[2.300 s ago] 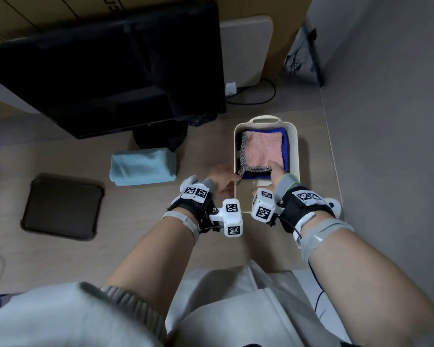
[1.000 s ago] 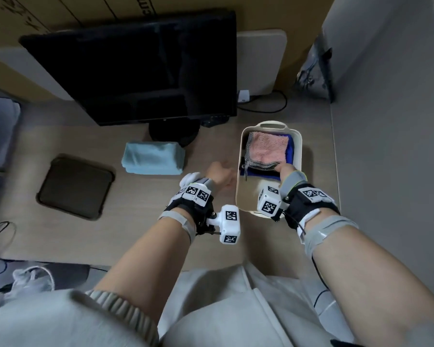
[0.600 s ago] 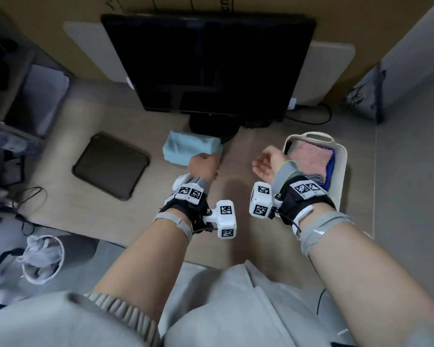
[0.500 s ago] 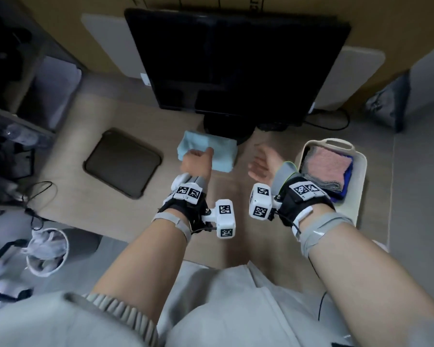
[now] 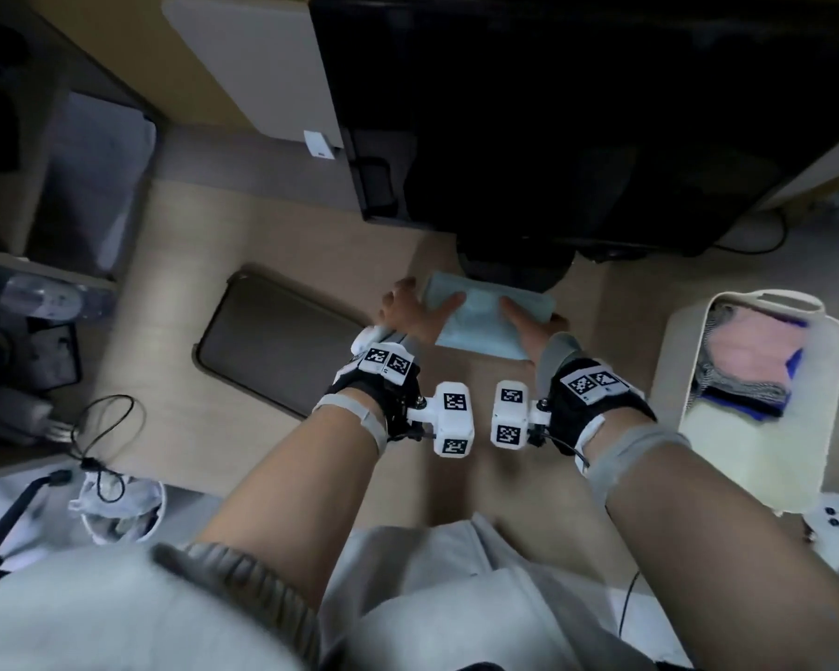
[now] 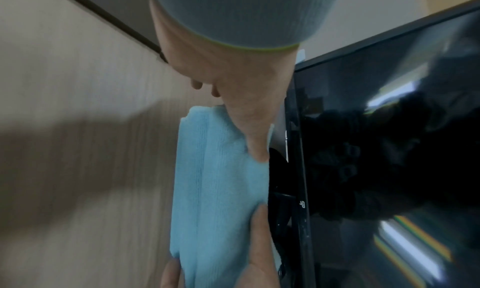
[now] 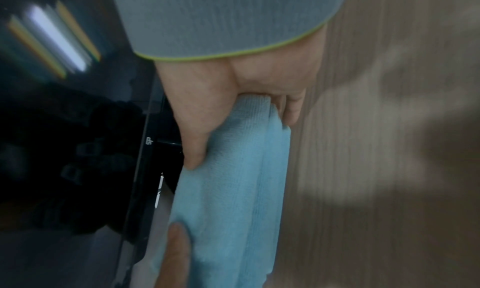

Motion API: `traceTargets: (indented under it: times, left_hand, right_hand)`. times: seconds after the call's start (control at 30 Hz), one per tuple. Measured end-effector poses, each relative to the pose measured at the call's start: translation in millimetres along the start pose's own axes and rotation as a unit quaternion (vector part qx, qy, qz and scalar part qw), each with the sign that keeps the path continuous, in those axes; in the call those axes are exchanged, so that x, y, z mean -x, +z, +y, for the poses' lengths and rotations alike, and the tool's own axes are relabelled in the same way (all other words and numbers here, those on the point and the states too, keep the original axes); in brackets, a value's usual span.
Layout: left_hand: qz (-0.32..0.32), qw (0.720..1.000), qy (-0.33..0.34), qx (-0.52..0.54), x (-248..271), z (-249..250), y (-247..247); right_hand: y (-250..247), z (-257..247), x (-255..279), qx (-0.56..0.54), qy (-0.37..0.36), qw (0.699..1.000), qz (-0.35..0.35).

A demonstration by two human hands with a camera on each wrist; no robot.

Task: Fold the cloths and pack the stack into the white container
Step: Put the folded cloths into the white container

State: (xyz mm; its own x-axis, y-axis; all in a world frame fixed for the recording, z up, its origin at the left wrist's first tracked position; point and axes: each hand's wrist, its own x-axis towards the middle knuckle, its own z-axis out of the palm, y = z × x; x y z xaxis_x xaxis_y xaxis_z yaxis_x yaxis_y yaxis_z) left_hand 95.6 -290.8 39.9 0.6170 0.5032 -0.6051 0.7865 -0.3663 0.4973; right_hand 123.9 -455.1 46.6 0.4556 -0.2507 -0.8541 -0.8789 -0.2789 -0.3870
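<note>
Mostly done, I judge: the white container at 3 o'clock already has a stack at its far end, a pink cloth over grey mesh and blue layers. One folded blue cloth is left, on the desk at 12 o'clock before the monitor. The left hand and right hand each pinch an end, thumb on top, fingers beneath. Count: one container, one loose cloth, at least three packed.
</note>
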Motion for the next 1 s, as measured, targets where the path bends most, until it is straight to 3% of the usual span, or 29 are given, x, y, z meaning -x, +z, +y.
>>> traceTargets:
  times: [0.07,0.17,0.53,0.63,0.8,1.0]
  left_hand:
    - [-0.031,0.999,0.010,-0.017,-13,-1,-1]
    - [-0.064,0.998,0.021,0.004,-24,-12,0]
    - [-0.171,0.982,-0.021,0.076,-20,-20,-4]
    - [-0.190,0.972,-0.057,0.126,-10,-29,-2]
    - [-0.224,0.928,-0.113,0.276,12,-16,9]
    - [-0.231,0.905,-0.095,0.345,53,25,36]
  right_hand:
    - [1,-4,2,-0.043,-0.019,0.998,0.036]
    - [-1,-1,-1,-0.059,-0.028,0.998,0.025]
    - [-2,-12,-3,0.005,0.055,0.998,0.012]
    - [-10,-4,-2,-0.058,0.054,0.997,-0.025]
    - [-38,7,16,-0.184,0.025,0.981,-0.063]
    - [-89,17,36,-0.247,-0.024,0.968,-0.036]
